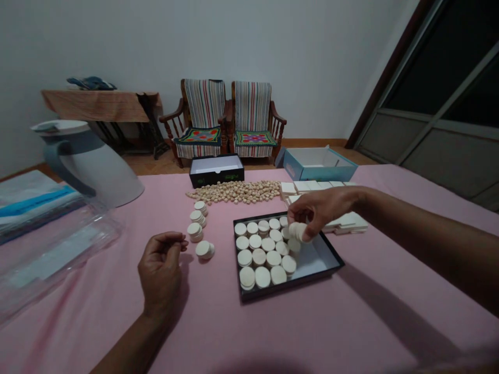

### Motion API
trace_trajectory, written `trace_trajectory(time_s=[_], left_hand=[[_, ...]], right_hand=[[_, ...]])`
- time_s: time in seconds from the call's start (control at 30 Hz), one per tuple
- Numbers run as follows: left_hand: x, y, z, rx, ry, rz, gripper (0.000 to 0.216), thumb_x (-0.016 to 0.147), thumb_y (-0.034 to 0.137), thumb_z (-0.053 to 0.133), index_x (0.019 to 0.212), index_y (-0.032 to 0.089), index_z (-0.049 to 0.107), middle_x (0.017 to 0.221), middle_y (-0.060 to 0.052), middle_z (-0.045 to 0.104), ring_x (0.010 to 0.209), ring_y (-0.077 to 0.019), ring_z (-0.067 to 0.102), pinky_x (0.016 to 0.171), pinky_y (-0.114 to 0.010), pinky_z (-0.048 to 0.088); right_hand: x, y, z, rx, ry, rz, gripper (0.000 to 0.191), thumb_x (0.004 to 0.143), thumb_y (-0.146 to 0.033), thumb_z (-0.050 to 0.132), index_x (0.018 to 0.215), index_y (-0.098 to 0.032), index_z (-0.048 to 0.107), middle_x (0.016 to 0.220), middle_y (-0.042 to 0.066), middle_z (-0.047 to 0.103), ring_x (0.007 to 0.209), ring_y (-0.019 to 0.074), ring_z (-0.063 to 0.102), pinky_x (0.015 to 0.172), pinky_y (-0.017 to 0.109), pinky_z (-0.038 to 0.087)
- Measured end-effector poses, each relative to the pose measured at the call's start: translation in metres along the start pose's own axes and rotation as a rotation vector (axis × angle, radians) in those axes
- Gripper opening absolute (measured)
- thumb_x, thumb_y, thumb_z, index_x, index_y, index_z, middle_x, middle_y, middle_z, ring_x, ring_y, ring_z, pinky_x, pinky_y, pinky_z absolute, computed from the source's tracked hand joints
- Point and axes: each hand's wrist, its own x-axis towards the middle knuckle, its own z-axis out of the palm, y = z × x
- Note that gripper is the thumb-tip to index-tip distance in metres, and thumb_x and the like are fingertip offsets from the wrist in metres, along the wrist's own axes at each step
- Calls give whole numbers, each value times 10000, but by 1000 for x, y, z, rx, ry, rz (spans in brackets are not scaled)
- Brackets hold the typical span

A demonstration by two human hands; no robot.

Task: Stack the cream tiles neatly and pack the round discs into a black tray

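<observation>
My right hand (317,210) grips a short stack of pale round discs (299,231) between thumb and fingers. It is over the right part of a black-edged box lid (290,283), where rows of similar disc stacks (259,257) stand close together. The lid's right end shows bare white bottom. My left hand (162,267) rests on the pink cloth, fingers curled in toward the thumb, with nothing visible in them. Just beyond its fingertips are several loose stacks of discs (195,231), and the nearest stack (204,250) leans slightly.
Behind the lid lies a heap of small beige pieces (241,192), with a black box (217,170) and a blue box (319,163) farther back. White square tiles (346,223) are partly behind my right hand. A jug (93,161) and clear plastic packaging (58,254) occupy the left.
</observation>
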Motion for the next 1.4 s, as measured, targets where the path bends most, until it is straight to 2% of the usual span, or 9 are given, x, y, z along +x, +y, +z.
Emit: trace_trajectory(time_s=[0.13,0.33,0.63,0.8,0.93,1.1,1.4], left_hand=[[2,-6,-2,7,0,9,137,677,149,587,811,174,603,766,-1,604,669,-132,567,548,-207,464],[4,-10,-4,21,18,28,121,707,157,587,824,176,609,760,6,609,670,-132,574,574,-219,467],[2,-9,-8,6,-27,40,120,730,165,608,847,188,615,792,-6,609,692,-142,577,603,-239,480],[-1,-4,-6,4,-30,33,81,743,178,606,823,193,613,780,-13,608,687,-147,576,596,-241,472],[-3,2,-5,32,-17,38,77,739,149,594,801,191,613,774,-9,606,689,-141,568,600,-231,464],[-4,4,-4,12,-19,8,78,735,144,591,799,183,613,781,-7,617,699,-136,574,593,-217,468],[-4,6,-4,52,-28,20,72,735,148,591,801,166,611,770,3,620,694,-126,572,608,-210,466]], right_hand=[[-13,9,13,-98,-54,95,549,545,-477,782,924,-121,604,781,16,623,733,153,563,637,256,426],[-7,12,24,-330,-48,205,613,489,-504,797,943,-122,643,778,16,620,730,171,556,608,261,397],[3,20,22,-276,-98,260,544,523,-543,769,845,-113,677,715,16,618,674,161,550,579,264,400],[9,20,24,-205,-156,273,541,505,-515,789,844,-109,676,727,8,621,698,159,556,628,275,422],[18,20,30,-226,-235,275,457,526,-485,784,763,-110,673,686,-6,602,703,162,551,644,279,417],[28,24,33,-304,-301,316,353,576,-436,761,655,-118,631,605,-25,553,640,150,526,587,273,399],[24,7,37,-542,-243,322,117,673,-191,626,571,-147,590,497,-53,438,522,111,423,518,254,332]])
